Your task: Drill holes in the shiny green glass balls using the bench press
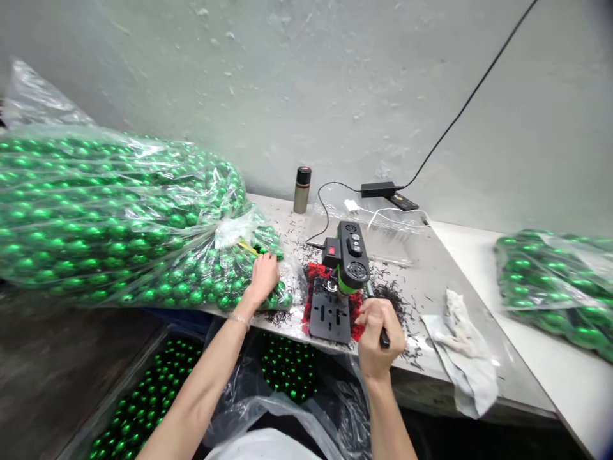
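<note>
My right hand [380,332] is wrapped round the lever handle [384,338] of a small black and green press machine [353,255]. The machine stands on a black slotted base plate [330,319] over a red mat [306,313]. To its left, my left hand [265,276] reaches to the mouth of a large clear bag of shiny green balls [110,217]. Its fingers are bent inward at the balls by the opening; what they hold, if anything, is hidden. Loose green balls [282,297] lie just beside this hand.
A thermos [301,190], a black power adapter [378,190] and a clear plastic tray [393,239] stand at the back. A cloth [467,358] hangs over the front edge. Another bag of balls [550,287] lies right. Open bags of balls [287,367] sit below the table [431,332].
</note>
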`<act>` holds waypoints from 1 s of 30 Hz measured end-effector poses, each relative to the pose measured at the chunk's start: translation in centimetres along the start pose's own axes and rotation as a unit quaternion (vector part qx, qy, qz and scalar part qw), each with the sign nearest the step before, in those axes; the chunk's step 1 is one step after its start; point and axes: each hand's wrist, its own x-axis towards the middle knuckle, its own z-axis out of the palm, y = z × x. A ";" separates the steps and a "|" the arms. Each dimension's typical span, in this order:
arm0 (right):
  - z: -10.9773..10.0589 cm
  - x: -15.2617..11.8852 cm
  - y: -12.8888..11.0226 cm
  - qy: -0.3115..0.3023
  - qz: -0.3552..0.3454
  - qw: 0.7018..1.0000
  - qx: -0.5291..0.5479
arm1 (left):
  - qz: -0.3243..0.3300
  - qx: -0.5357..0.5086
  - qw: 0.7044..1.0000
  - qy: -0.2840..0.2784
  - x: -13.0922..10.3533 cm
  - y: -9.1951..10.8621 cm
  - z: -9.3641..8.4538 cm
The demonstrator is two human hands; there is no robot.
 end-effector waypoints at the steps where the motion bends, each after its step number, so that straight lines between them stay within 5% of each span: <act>1: 0.0 -0.1 0.1 0.001 -0.001 1.000 -0.001 | -0.006 0.005 1.000 -0.008 1.7 0.0 -0.1; 7: -0.1 -0.4 0.4 0.000 -0.020 1.000 -0.009 | -0.027 -0.022 0.997 -0.066 6.0 0.9 1.1; 12: -0.1 -0.4 0.2 -0.008 -0.031 0.999 -0.018 | -0.025 -0.104 0.991 -0.082 4.2 0.6 0.7; 14: 0.0 -0.4 0.3 -0.003 -0.031 0.999 -0.018 | -0.045 -0.228 0.968 -0.097 2.6 0.2 0.2; 16: 0.0 -0.5 0.4 0.004 -0.027 1.000 -0.013 | -0.092 -0.428 0.892 -0.115 0.6 0.0 -0.2; 19: 0.1 -0.7 0.6 0.006 -0.025 1.000 -0.004 | -0.166 -0.649 0.732 -0.123 -2.2 0.2 -0.6; 21: 0.1 -0.7 0.6 0.005 -0.029 1.000 -0.001 | -0.199 -0.706 0.670 -0.119 -3.7 0.7 -0.6; 23: 0.1 -0.6 0.5 0.006 -0.035 0.999 -0.003 | -0.217 -0.729 0.639 -0.119 -4.7 1.4 -0.2; 27: 0.1 -0.5 0.4 0.006 -0.041 0.999 -0.015 | -0.225 -0.713 0.648 -0.144 -5.4 2.7 2.0; 30: 0.1 -0.4 0.3 0.000 -0.041 0.999 -0.027 | -0.195 -0.641 0.728 -0.147 -5.8 3.8 4.3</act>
